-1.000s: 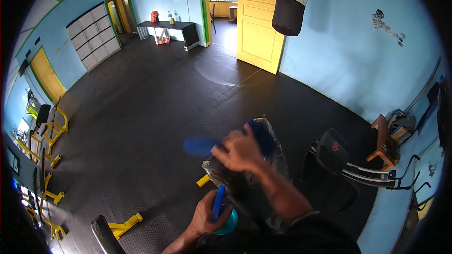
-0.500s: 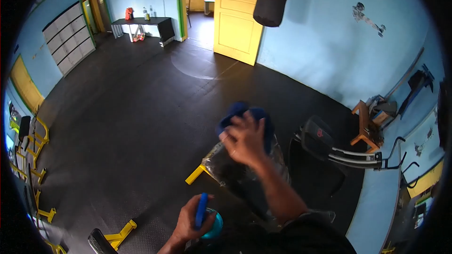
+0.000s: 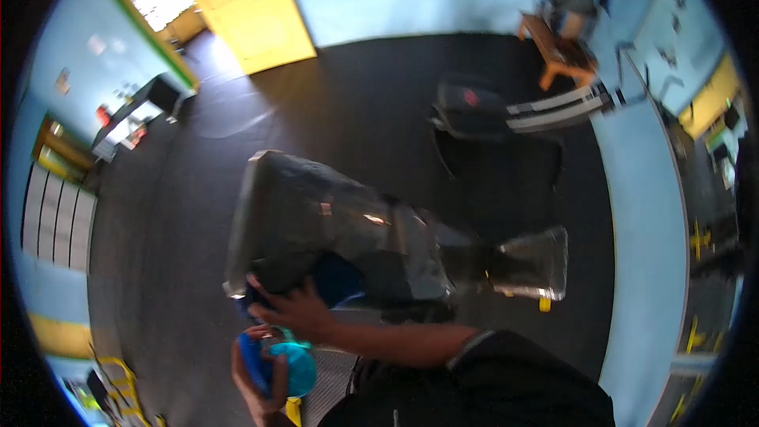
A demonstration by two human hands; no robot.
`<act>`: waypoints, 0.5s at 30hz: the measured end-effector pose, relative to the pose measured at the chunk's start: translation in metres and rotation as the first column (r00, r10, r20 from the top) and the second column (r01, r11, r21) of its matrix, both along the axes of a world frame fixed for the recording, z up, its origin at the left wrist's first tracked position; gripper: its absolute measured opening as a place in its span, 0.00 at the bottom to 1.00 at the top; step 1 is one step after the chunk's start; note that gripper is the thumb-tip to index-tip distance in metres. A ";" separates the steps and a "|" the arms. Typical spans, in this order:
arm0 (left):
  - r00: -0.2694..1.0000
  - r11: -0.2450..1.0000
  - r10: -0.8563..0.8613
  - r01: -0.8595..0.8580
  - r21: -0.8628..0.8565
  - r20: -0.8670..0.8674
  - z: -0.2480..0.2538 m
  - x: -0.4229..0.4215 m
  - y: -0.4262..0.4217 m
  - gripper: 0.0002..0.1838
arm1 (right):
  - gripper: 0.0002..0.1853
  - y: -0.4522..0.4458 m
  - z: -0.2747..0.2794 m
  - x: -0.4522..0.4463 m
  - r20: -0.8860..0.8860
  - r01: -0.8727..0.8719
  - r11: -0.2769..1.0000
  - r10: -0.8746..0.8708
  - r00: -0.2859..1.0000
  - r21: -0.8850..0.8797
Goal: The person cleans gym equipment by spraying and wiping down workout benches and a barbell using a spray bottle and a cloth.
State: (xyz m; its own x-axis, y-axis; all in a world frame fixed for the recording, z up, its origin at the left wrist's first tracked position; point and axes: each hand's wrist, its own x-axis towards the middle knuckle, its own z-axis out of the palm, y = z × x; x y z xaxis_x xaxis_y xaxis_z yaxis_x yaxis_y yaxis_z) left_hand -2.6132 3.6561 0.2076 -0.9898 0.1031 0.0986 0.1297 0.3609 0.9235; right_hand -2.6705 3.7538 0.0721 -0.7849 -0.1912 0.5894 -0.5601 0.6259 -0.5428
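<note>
Leans over a plastic-wrapped padded bench (image 3: 316, 198), with its long far edge bordering open dark floor (image 3: 158, 277) and its left end facing more of the same, out toward the yellow door (image 3: 257, 28). Narrows in the middle, then flares again at the right end, above a small yellow foot (image 3: 545, 305). Gets tighter on that side, with a black-padded machine (image 3: 470, 103) beyond the bench and a wooden stand (image 3: 545, 36) near the wall. Rests the right hand (image 3: 296, 312) on a dark blue cloth (image 3: 338, 278) by the bench's near edge, close to the left corner, fingers bent over it; cannot tell whether gripping or only touching. Holds the left hand (image 3: 261, 395) just in front of that edge, curled firmly around a bright blue item (image 3: 253, 360), with a rounded teal container (image 3: 297, 372) right against the hand. Cannot tell what fills the container, nor whether joined to the blue item. Carries a blurred grey bundle (image 3: 577, 12) on the stand. At far left, a white cabinet (image 3: 59, 217) with panelled front, contents hidden.
</note>
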 end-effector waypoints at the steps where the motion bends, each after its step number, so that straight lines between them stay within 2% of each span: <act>1: 0.999 0.999 0.030 -0.031 -0.035 -0.030 0.002 0.001 0.004 0.23 | 0.37 -0.006 -0.006 -0.003 -0.088 0.033 0.997 -0.039 0.995 -0.068; 2: 1.000 0.998 -0.018 0.018 -0.062 0.005 0.003 0.005 0.010 0.23 | 0.37 -0.005 -0.012 -0.001 -0.052 0.083 0.992 -0.088 0.995 -0.093; 4: 0.971 0.946 -0.218 0.186 -0.267 -0.094 0.003 0.010 0.019 0.30 | 0.34 0.001 -0.022 0.002 -0.198 0.192 0.980 -0.178 0.964 0.053; 5: 0.967 0.929 -0.250 0.223 -0.294 -0.057 -0.001 0.013 0.024 0.30 | 0.34 0.007 -0.037 0.015 -0.162 0.220 0.975 -0.214 0.963 0.024; 7: 0.938 0.895 -0.323 0.345 -0.282 0.123 -0.013 0.018 0.036 0.30 | 0.42 0.028 -0.082 0.049 -0.022 0.125 0.991 -0.124 0.992 0.043; 8: 0.951 0.819 -0.308 0.260 -0.512 -0.010 -0.025 0.029 0.067 0.30 | 0.41 0.039 -0.113 0.066 -0.040 0.186 0.982 -0.185 0.982 0.031; 9: 0.947 0.802 -0.321 0.281 -0.527 0.016 -0.030 0.034 0.078 0.30 | 0.40 0.052 -0.144 0.087 -0.058 0.241 0.970 -0.240 0.969 0.021; 10: 0.924 0.778 -0.326 0.381 -0.499 0.197 -0.035 0.037 0.085 0.30 | 0.38 0.074 -0.170 0.110 0.243 0.079 0.994 -0.096 0.965 0.078; 11: 0.872 0.755 -0.323 0.472 -0.455 0.368 -0.042 0.038 0.094 0.30 | 0.38 0.102 -0.191 0.131 0.522 -0.097 0.992 0.042 0.852 0.079; 13: 0.780 0.738 -0.418 0.591 -0.327 0.465 -0.065 0.039 0.111 0.28 | 0.36 0.165 -0.215 0.166 0.487 -0.129 0.904 -0.096 0.868 0.408; 14: 0.736 0.651 -0.348 0.635 -0.416 0.580 -0.076 0.041 0.122 0.27 | 0.34 0.181 -0.243 0.186 0.469 -0.077 0.907 -0.141 0.872 0.415; 15: 0.724 0.631 -0.348 0.651 -0.423 0.595 -0.093 0.040 0.128 0.27 | 0.34 0.191 -0.277 0.201 0.452 -0.021 0.907 -0.189 0.872 0.420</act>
